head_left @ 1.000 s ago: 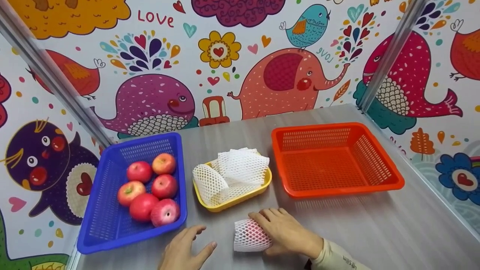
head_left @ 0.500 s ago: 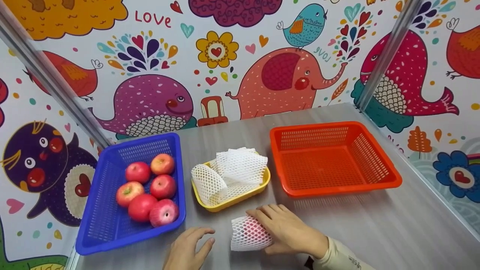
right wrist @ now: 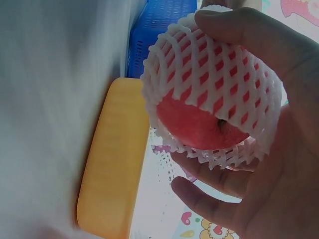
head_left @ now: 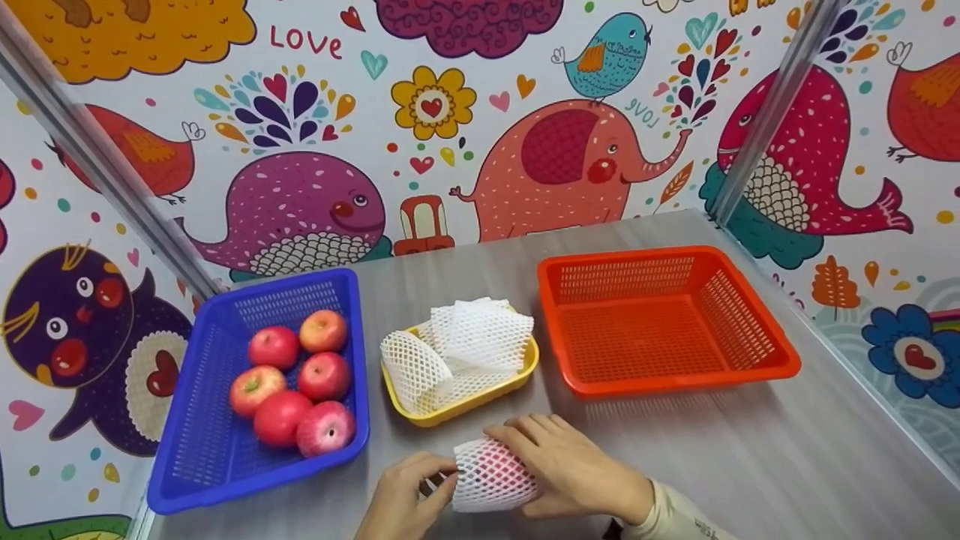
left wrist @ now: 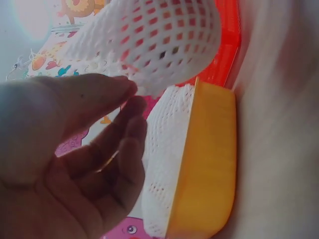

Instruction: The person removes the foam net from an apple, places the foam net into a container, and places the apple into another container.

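Observation:
A red apple [right wrist: 192,124] sits inside a white foam net [head_left: 480,487], its base with a dark hollow showing at the net's open end in the right wrist view. My right hand [head_left: 577,469] grips the wrapped apple from the right, with the thumb on the near side. At the net's opposite, loose end, the thumb and forefinger of my left hand [head_left: 409,491] pinch the edge. The left wrist view shows the pinching fingertips [left wrist: 130,89] right at the mesh, the other fingers curled below.
Several bare apples [head_left: 281,416] lie in a blue basket [head_left: 176,450] on the left. Behind my hands, a yellow tray [head_left: 442,412] holds more foam nets [head_left: 484,334]. A red-orange basket [head_left: 645,386] stands at the right, near the patterned wall [head_left: 450,45].
My left hand has moved right, from beside the blue basket to the loose end of the foam net, and its fingers have closed there. The wrapped apple has shifted slightly left in my right hand.

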A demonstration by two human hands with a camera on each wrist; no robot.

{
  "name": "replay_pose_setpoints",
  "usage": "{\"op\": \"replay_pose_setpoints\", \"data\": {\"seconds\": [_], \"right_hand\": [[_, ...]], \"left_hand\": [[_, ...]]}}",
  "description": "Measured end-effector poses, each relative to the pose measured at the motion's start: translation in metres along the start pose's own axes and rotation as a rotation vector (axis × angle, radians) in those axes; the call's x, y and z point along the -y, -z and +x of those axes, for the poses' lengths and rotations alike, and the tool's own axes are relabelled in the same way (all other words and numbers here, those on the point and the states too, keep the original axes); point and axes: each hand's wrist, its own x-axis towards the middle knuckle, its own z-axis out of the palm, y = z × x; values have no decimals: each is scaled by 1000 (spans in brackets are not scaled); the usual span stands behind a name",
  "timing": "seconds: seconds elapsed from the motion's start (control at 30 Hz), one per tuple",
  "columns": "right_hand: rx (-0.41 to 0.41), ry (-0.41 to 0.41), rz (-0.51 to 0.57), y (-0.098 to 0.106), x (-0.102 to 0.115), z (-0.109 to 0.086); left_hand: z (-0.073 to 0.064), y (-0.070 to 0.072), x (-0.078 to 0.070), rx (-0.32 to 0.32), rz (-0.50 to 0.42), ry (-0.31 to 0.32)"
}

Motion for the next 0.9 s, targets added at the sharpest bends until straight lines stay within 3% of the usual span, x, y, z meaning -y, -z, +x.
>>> {"op": "replay_pose_setpoints", "data": {"seconds": [0.27, 0.4, 0.6, 0.7, 0.8, 0.9], "right_hand": [[-15, 19, 5, -4, 2, 2], [-26, 17, 11, -6, 4, 4], [-49, 33, 41, -6, 10, 7], [-55, 46, 56, -6, 12, 10], [-66, 64, 76, -7, 15, 12], [-65, 73, 91, -8, 16, 13]], "left_hand": [[0, -8, 3, -24, -27, -130], [0, -6, -1, 44, -46, -48], [2, -4, -4, 190, 9, 107], [3, -5, -3, 249, -44, 181], [4, -7, -1, 270, -119, 192], [4, -10, 1, 261, -150, 158]]}}
